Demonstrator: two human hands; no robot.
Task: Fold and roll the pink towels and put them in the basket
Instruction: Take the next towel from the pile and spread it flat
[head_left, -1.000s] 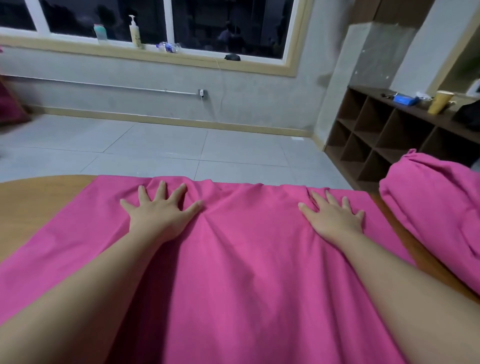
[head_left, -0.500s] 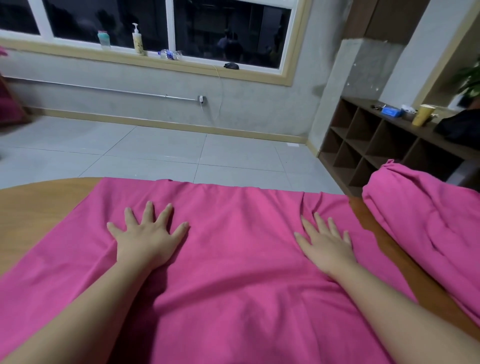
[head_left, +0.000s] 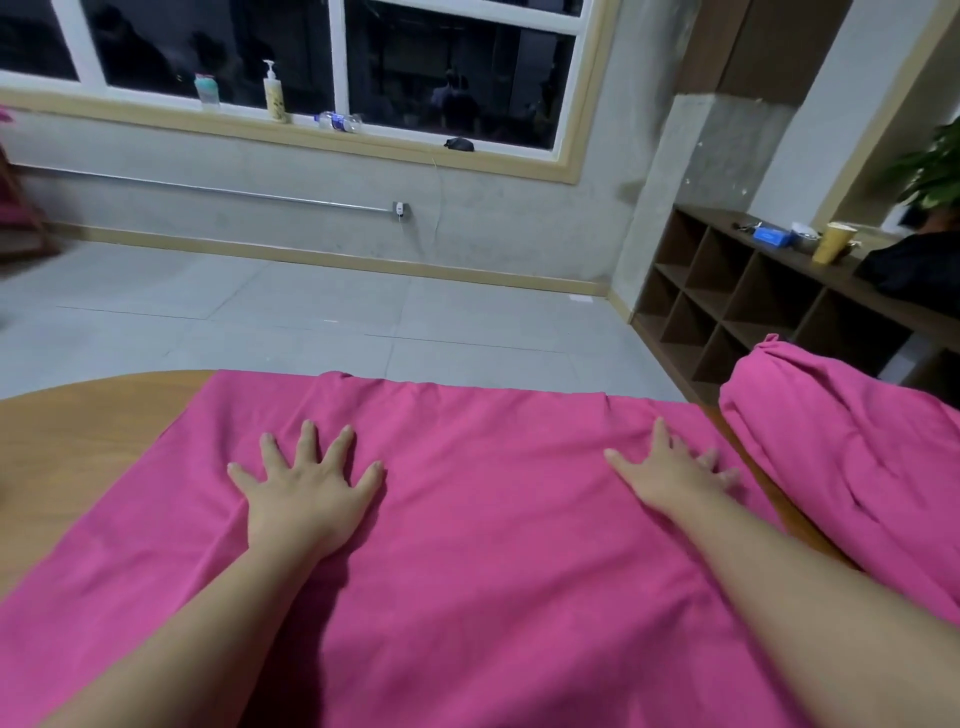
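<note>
A large pink towel (head_left: 493, 519) lies spread flat over the wooden table (head_left: 88, 441), its far edge near the table's far rim. My left hand (head_left: 306, 493) rests palm down on it, left of centre, fingers spread. My right hand (head_left: 670, 475) presses flat near the towel's right edge, fingers apart. A second pink towel (head_left: 852, 467) lies bunched in a heap at the right. No basket is in view.
Bare wood shows at the table's left and in a strip between the two towels. Beyond the table is grey tiled floor (head_left: 311, 322). A dark cubby shelf (head_left: 737, 306) with a yellow cup (head_left: 831, 241) stands at the right wall.
Both hands have slid toward me and outward across the towel, flattening the creases between them. The view has tilted up a little.
</note>
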